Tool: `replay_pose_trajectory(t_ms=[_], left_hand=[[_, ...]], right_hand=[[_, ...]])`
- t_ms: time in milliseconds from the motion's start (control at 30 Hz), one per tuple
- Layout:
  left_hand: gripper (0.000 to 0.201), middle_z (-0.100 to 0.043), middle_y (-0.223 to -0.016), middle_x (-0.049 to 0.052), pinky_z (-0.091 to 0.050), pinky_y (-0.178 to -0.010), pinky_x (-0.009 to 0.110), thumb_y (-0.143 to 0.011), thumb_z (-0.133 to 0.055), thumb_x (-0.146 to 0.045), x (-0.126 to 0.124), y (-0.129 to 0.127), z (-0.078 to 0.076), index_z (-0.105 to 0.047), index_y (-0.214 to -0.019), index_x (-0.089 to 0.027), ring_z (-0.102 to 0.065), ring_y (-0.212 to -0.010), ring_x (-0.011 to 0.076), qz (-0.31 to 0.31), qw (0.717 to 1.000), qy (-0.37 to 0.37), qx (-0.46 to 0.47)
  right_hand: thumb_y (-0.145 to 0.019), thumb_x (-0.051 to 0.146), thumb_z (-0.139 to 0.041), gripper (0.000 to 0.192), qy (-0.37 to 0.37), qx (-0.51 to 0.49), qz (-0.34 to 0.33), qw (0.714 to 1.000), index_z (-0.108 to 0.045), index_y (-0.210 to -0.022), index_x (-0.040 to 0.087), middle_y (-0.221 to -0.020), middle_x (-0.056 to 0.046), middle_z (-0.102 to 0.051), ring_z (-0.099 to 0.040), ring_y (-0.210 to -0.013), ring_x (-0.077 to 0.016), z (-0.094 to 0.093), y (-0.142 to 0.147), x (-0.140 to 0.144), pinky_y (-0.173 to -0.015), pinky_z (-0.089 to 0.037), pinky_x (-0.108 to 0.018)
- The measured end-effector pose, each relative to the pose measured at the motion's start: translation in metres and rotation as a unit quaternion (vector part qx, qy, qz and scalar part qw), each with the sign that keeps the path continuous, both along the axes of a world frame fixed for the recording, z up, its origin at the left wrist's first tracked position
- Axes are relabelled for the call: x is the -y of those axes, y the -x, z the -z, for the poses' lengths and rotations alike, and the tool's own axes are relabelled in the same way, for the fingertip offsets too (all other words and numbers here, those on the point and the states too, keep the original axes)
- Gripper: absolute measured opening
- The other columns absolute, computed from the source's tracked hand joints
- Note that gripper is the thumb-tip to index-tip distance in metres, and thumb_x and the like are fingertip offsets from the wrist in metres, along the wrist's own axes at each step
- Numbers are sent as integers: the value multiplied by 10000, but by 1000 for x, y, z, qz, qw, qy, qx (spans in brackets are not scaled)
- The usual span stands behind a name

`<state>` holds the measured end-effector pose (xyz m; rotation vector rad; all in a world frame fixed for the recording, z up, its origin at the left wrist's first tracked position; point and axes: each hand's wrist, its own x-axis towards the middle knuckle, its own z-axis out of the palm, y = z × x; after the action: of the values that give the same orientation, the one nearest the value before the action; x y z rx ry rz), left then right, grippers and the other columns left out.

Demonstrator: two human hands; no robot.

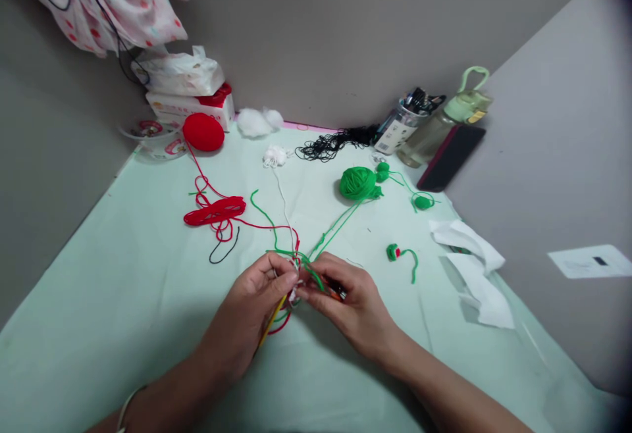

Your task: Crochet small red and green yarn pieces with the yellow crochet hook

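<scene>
Crochet piece point(296, 288): tiny red/green/white bit, pinched right between both hands, just in front of the green yarn ball point(359, 183) and toward the person. Too small and covered to make out much more.
Left hand point(257, 305): fingers curled narrow, thumb and forefinger closed on the piece, with a yellow crochet hook point(269, 329) running under the palm. Its long axis slants from the piece back toward the left wrist.
Right hand point(345, 301): also pinched shut on the piece from the other side, and there's something dark and orange tucked in the fingers, can't tell what.
Key relation: the piece sits dead centre between the fingertips, so both hands are equally near; the hook end points up toward it from the left side.
Green strands point(336, 226): run from the piece up and right to the green yarn ball.
Red yarn point(214, 211): loose tangle left of the green ball, trailing down to the piece.
Counter point(123, 288): pale green cover.
Small green-red bit point(395, 252): lying alone, right of the hands.
</scene>
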<state>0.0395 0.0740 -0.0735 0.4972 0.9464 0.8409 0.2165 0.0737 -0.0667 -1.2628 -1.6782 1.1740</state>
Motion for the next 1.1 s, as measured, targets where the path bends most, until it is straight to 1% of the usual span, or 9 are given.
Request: replay_pose_trajectory(t_ms=[267, 400, 467, 500, 600, 667, 800, 900, 1100], left_hand=[[370, -582, -661, -62, -314, -501, 204, -773, -882, -426, 0, 3, -4, -583, -774, -208, -424, -540, 76, -9, 1000, 6, -9], [337, -594, -695, -53, -379, -562, 206, -803, -858, -417, -2, 5, 0, -595, -787, -206, -476, -602, 91, -15, 999, -14, -24], [325, -602, -715, -46, -393, -588, 207, -815, -846, -415, -3, 6, 1, -598, -793, -207, -492, -638, 100, -20, 999, -23, -33], [323, -605, -723, -45, -397, -597, 207, -816, -844, -415, -4, 7, 1, -598, -794, -207, -494, -651, 102, -23, 999, -25, -37], [342, -603, -727, -47, -398, -607, 207, -803, -856, -427, -6, 8, -2, -595, -784, -206, -483, -661, 102, -33, 998, -26, -40], [353, -605, -724, -46, -401, -613, 208, -793, -865, -434, -6, 8, -5, -596, -778, -206, -486, -669, 105, -37, 998, -27, -39], [386, -612, -705, -47, -398, -612, 206, -755, -896, -442, -4, 5, -7, -592, -772, -205, -498, -666, 103, -35, 999, -17, -16], [419, -609, -680, -57, -379, -582, 211, -725, -916, -456, -3, 3, -8, -580, -774, -212, -484, -625, 97, -29, 1000, -3, -2], [423, -610, -667, -66, -359, -564, 221, -732, -912, -481, -1, 2, -10, -586, -765, -214, -476, -611, 93, -13, 1000, -11, 0]], right_hand=[[-886, 265, -674, 245, 33, 1, 31, 999, -588, -664, 207, -686, 25, -487, -444, -633, -125, -13, -3, -1, -587, -357, -273], [-972, 443, -660, 214, 48, 122, -40, 991, -670, -1008, 232, -780, 12, -617, -500, -632, -131, -22, -30, -6, -600, -408, -263], [-965, 574, -656, 502, 35, 255, -69, 964, -555, -1348, 265, -888, -17, -706, -588, -656, -157, -26, -55, -8, -625, -444, -279], [-969, 663, -593, 560, 8, 329, -31, 944, -540, -1349, 255, -882, -37, -721, -616, -658, -180, -28, -69, -7, -611, -436, -291], [-963, 837, -247, 695, -76, 550, 91, 826, -589, -943, 232, -720, -76, -674, -580, -544, -227, -29, -104, -2, -478, -237, -294], [-972, 826, -220, 677, -98, 585, 108, 798, -549, -866, 245, -733, -80, -693, -604, -549, -235, -30, -114, 4, -475, -200, -294], [-1028, 700, -412, 469, -62, 462, -14, 885, -618, -1044, 279, -836, -24, -749, -662, -632, -197, -36, -97, 14, -586, -397, -296], [-1024, 644, -513, 392, 5, 344, -78, 936, -644, -1040, 275, -836, 1, -731, -632, -665, -163, -40, -68, 16, -631, -425, -284], [-1007, 592, -600, 377, 104, 169, -77, 977, -654, -948, 224, -787, 19, -637, -505, -680, -129, -34, -30, 9, -619, -369, -261]])
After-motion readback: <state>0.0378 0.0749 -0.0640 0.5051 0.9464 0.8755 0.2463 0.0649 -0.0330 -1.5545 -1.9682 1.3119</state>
